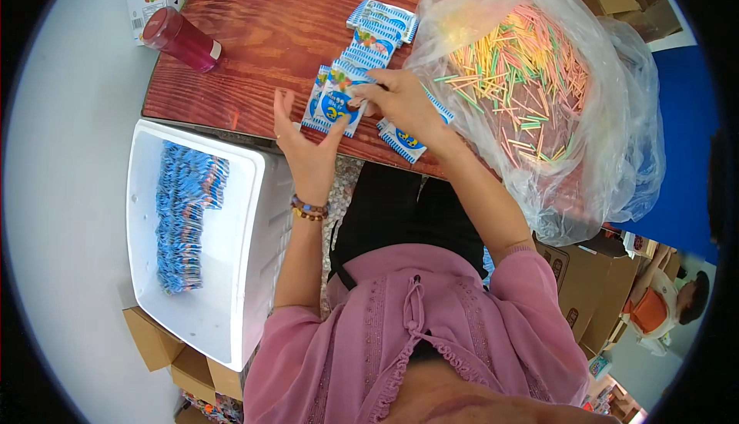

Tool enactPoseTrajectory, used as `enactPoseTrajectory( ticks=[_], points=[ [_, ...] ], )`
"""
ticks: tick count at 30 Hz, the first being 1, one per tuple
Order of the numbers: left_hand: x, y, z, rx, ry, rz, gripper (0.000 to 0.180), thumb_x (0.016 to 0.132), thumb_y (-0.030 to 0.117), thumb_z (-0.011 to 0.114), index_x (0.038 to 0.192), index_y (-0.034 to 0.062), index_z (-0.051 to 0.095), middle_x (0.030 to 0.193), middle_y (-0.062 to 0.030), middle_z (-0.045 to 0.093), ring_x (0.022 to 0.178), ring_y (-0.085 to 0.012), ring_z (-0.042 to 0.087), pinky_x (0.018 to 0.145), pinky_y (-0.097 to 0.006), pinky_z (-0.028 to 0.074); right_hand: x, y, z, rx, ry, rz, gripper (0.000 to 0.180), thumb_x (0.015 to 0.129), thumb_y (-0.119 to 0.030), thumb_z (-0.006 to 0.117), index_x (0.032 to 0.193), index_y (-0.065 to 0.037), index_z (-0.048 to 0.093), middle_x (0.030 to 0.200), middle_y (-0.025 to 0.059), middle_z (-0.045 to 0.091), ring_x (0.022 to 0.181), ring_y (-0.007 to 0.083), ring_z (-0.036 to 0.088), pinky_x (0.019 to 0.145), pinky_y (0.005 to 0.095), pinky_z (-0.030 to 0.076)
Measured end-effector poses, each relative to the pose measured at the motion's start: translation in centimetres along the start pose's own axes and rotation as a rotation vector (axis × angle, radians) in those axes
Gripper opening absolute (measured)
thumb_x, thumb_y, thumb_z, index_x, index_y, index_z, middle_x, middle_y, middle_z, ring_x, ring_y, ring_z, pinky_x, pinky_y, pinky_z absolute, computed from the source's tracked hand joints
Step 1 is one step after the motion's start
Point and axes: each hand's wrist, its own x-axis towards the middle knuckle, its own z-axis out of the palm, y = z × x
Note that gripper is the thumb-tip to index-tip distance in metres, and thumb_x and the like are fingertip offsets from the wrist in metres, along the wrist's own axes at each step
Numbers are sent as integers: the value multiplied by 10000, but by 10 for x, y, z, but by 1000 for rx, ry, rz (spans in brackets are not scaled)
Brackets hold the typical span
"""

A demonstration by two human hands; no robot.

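On the red-brown wooden table, small blue-and-white striped packets lie in an overlapping row. At the row's near end, my right hand point(408, 107) pinches the edge of one packet point(339, 103). My left hand point(306, 154) is spread at that packet's left and near side, its thumb close to the lower edge; I cannot tell whether it touches. Beneath my right wrist, more packets point(402, 143) lie by the table's front edge. Further up the row, a stack of packets point(371, 45) continues away from me. Beaded bracelets circle my left wrist.
A large clear plastic bag point(616, 116) holds thin pink, yellow and green sticks point(531, 54) at the right. A white foam box point(258, 193) at the left contains rows of blue packets point(181, 216). A red-lidded jar point(185, 41) stands far left. Another person point(666, 301) is at the right.
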Motion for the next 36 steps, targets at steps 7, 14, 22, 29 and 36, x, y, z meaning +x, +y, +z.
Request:
enactPoseTrajectory(
  ticks=[7, 14, 22, 29, 36],
  points=[
    [17, -10, 25, 740, -210, 155, 1091, 664, 386, 824, 1431, -65, 192, 1209, -233, 468, 1137, -384, 442, 985, -503, 318, 13, 2, 0, -166, 15, 20, 225, 887, -207, 616, 921, 8, 674, 696, 113, 656, 605, 144, 605, 568, 288, 466],
    [23, -14, 45, 541, -143, 165, 1052, 642, 210, 853, 1420, -78, 206, 1190, -221, 402, 1103, -381, 411, 973, -476, 336, 98, 9, -70, -853, 557, -478, 337, 895, -318, 589, 934, 3, 684, 879, 189, 675, 830, 336, 650, 741, 431, 488],
    [22, -16, 45, 417, -132, 140, 950, 618, 154, 863, 1365, -34, 307, 1209, -210, 370, 1132, -373, 385, 981, -462, 333, 105, 11, -60, -911, 132, -220, 396, 884, -390, 595, 1009, -16, 627, 880, 210, 652, 854, 366, 631, 741, 438, 478],
    [15, -11, 31, 595, -68, 179, 1041, 582, 267, 880, 1381, -6, 270, 1260, -221, 451, 1182, -382, 410, 1037, -488, 287, 51, -13, -21, -666, 169, -224, 243, 930, -245, 559, 1050, -34, 549, 887, 202, 653, 837, 383, 633, 686, 425, 488],
    [0, 2, 20, 412, -69, 79, 1107, 583, 302, 877, 1400, -86, 239, 1179, -198, 532, 1118, -342, 499, 982, -438, 364, 7, -9, 15, -649, 226, -474, 230, 918, -201, 582, 1096, -56, 572, 984, 186, 647, 848, 372, 635, 687, 415, 505]
  ],
)
